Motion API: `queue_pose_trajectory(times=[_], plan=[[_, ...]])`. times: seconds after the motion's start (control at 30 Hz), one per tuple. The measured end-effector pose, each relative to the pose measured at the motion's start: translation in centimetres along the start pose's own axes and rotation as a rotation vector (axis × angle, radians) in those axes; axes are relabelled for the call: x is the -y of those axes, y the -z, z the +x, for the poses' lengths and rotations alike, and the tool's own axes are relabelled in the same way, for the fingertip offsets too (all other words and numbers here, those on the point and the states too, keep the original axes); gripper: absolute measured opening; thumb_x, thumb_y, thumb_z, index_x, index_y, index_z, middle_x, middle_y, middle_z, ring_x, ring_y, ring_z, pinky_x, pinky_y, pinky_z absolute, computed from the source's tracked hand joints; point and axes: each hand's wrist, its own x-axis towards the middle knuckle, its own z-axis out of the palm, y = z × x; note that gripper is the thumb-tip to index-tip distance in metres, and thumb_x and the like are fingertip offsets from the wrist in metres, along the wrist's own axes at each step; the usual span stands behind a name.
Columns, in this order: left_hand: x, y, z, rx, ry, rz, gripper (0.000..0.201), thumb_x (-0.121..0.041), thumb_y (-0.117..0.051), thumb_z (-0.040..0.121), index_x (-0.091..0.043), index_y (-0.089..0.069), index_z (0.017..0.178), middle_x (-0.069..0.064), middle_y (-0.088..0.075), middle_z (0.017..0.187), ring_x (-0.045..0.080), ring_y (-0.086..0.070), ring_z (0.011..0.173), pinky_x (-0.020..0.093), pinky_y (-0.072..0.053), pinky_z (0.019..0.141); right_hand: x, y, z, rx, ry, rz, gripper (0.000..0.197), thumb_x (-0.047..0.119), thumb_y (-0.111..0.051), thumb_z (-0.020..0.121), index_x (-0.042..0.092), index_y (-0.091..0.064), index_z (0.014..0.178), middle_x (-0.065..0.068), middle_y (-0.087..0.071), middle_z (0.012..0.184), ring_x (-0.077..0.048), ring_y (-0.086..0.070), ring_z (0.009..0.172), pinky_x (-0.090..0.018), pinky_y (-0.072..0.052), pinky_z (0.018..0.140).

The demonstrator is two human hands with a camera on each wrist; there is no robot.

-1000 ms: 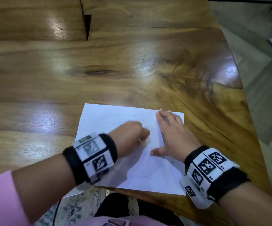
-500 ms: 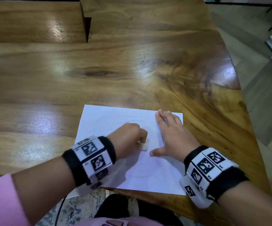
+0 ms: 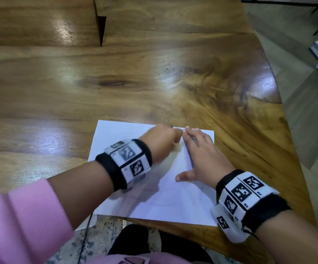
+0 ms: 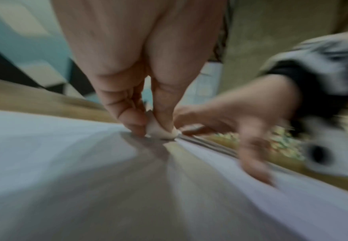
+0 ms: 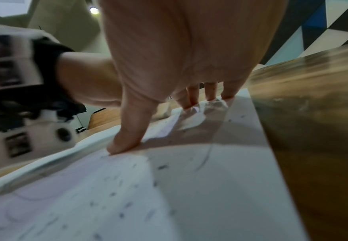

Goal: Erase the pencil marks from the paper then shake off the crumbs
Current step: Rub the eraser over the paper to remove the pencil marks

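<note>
1. The fingers (image 4: 131, 117) of the left hand (image 3: 160, 138) are curled and pinched round a small white eraser (image 4: 158, 130), which is pressed onto the paper (image 3: 116, 134) near its far edge; the fingers (image 5: 191, 96) of the right hand (image 3: 205, 155) are laid out straight and flat, with the thumb spread, and the sheet is held down by them.
2. The eraser is seen just beside the right fingertips, almost touching them, between the two hands.
3. Erasing is judged to be under way and not finished: faint curved pencil lines (image 5: 205, 159) are still seen on the near part of the sheet.
4. Dark crumbs (image 5: 162, 167) are scattered over the paper by the right thumb, so the shaking-off is judged not yet done.
5. The paper lies flat at the near edge of the table (image 3: 154, 82), its near margin overhanging slightly.
</note>
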Motion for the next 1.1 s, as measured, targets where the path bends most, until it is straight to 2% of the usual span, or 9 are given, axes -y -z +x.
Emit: queue_pose_trajectory(times=[0.07,0.23,0.47,0.57,0.67,0.83,0.93,1.0,1.1], plan=[[-0.1,0.3,0.5,-0.027,0.015,-0.015,0.01,-0.008,-0.056,0.08,-0.006,-0.058,0.089,0.012,-0.051,0.09,0.031,-0.056,0.085,0.033,-0.044,0.074,0.0,0.1,0.0,0.004,-0.001,-0.005,0.126,0.063,-0.073,0.064,0.018,0.005,0.152,0.006,0.009,0.159,-0.016,0.009,0.146,-0.026,-0.005,0.117],[-0.7,-1.3,-4.3,0.16,-0.1,0.031,0.007,-0.011,-0.05,0.078,-0.009,-0.056,0.077,0.005,-0.045,0.078,0.028,-0.05,0.077,0.036,-0.042,0.07,-0.1,0.0,0.0,0.003,-0.004,0.0,0.128,0.061,-0.075,0.063,0.017,0.006,0.152,0.005,0.009,0.159,-0.016,0.008,0.146,-0.025,-0.004,0.117],[1.6,0.8,-0.6,-0.129,0.152,-0.078,0.003,-0.006,-0.059,0.079,-0.008,-0.057,0.081,0.005,-0.048,0.083,0.022,-0.046,0.075,0.03,-0.037,0.067,-0.1,0.1,-0.1,-0.002,0.005,0.007,0.128,0.062,-0.075,0.062,0.02,0.004,0.153,0.008,0.007,0.159,-0.015,0.007,0.146,-0.024,-0.006,0.115],[1.3,0.0,-2.6,-0.04,0.055,-0.03,0.015,-0.01,-0.059,0.079,-0.016,-0.049,0.069,0.004,-0.047,0.077,0.022,-0.043,0.071,0.026,-0.026,0.06,0.0,0.2,-0.1,0.007,0.007,0.028,0.126,0.06,-0.076,0.063,0.025,0.004,0.152,0.008,0.008,0.159,-0.014,0.009,0.145,-0.024,-0.007,0.115],[1.2,-0.8,-4.4,0.05,-0.026,0.001,0.005,-0.01,-0.057,0.077,-0.012,-0.058,0.072,0.002,-0.049,0.075,0.018,-0.042,0.071,0.024,-0.023,0.057,0.0,0.3,-0.2,0.03,0.005,0.02,0.124,0.06,-0.076,0.064,0.029,0.007,0.152,0.007,0.011,0.158,-0.015,0.011,0.145,-0.026,-0.007,0.115],[1.7,2.0,-0.7,-0.085,0.113,-0.121,0.011,-0.008,-0.063,0.077,-0.009,-0.061,0.087,0.005,-0.062,0.07,0.018,-0.047,0.066,0.023,-0.029,0.06,0.6,0.3,0.3,0.036,-0.017,-0.03,0.121,0.064,-0.073,0.064,0.033,0.005,0.151,0.002,0.009,0.158,-0.022,0.008,0.145,-0.032,-0.009,0.117],[1.6,3.2,1.4,-0.118,0.146,-0.101,0.016,-0.006,-0.061,0.077,-0.009,-0.062,0.092,-0.006,-0.051,0.065,0.016,-0.046,0.068,0.02,-0.028,0.06,1.1,0.1,0.4,0.038,-0.035,-0.05,0.12,0.067,-0.069,0.066,0.032,0.007,0.151,-0.001,0.009,0.158,-0.025,0.009,0.145,-0.034,-0.005,0.12],[1.4,3.0,2.1,-0.119,0.126,-0.031,0.012,-0.004,-0.059,0.077,-0.007,-0.063,0.088,-0.001,-0.053,0.073,0.02,-0.049,0.073,0.018,-0.023,0.056,1.2,0.0,0.4,0.034,-0.047,-0.04,0.121,0.066,-0.07,0.066,0.03,0.007,0.151,0.0,0.009,0.158,-0.025,0.009,0.145,-0.035,-0.005,0.12],[1.3,2.0,1.6,-0.138,0.13,-0.03,0.009,-0.003,-0.058,0.076,-0.004,-0.06,0.085,0.011,-0.058,0.08,0.028,-0.052,0.078,0.024,-0.031,0.062,1.1,0.0,0.3,0.027,-0.057,-0.033,0.121,0.066,-0.071,0.065,0.029,0.006,0.151,0.0,0.009,0.158,-0.024,0.008,0.145,-0.035,-0.005,0.12]])
